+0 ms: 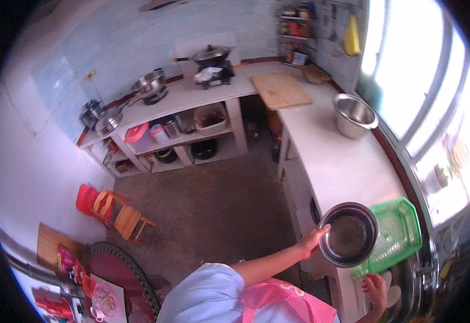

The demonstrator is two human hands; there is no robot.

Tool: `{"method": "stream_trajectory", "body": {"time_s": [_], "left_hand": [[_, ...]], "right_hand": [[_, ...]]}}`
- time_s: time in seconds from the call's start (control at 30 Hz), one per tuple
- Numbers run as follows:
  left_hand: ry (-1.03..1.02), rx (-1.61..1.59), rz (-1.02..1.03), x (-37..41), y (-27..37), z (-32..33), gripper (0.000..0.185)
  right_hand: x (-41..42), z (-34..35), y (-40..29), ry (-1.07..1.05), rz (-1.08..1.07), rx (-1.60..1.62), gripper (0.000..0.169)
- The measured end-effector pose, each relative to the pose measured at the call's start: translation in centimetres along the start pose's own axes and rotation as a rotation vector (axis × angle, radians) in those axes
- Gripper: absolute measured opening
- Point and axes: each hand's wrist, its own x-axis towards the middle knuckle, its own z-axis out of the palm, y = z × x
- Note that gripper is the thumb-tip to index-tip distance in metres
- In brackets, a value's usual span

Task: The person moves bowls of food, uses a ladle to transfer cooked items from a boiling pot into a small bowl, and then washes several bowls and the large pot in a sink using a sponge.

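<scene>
My left hand [312, 242] grips the near rim of a round metal bowl [348, 236], with the thumb over the edge. The bowl is tilted so that its dark inside faces up towards me. Partly behind it is a green plastic basket [400, 234] with a perforated bottom, by the counter's window side. My right hand [375, 287] hovers by the basket's near corner, fingers loosely bent, with nothing visible in them. Beyond that hand lies a dark sink [404, 290] with a metal faucet [424, 278]; pale round pieces, too blurred to name, show at its edge.
A deep steel pot [354, 117] stands on the white counter [336, 169] by the window. Farther off are a wooden cutting board [281, 91] and a lidded wok [212, 55] on a stove. A wooden chair [125, 220] and round table [113, 266] are at the left.
</scene>
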Motion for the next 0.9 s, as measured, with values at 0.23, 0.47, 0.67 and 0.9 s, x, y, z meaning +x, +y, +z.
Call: {"method": "stream_trajectory", "body": {"time_s": [0.23,0.47,0.67,0.9], "left_hand": [[0.298,-0.289,0.405,-8.8,16.1,-16.3,0.034],[0.509,-0.413,0.737,-17.9,23.8,-30.3,0.049],[0.576,-0.567,0.926,-21.2,30.8,-40.5,0.042],[0.725,-0.594,1.020,-22.6,47.2,-48.5,0.044]], "right_hand": [[14.2,18.7,-15.2,-0.291,-0.300,-0.271,0.023],[25.8,38.7,-25.6,-0.515,-0.667,-0.876,0.026],[32.1,53.9,-35.6,-0.687,-0.556,-0.884,0.030],[44.0,70.8,-47.6,-0.662,-0.956,-0.924,0.028]]}}
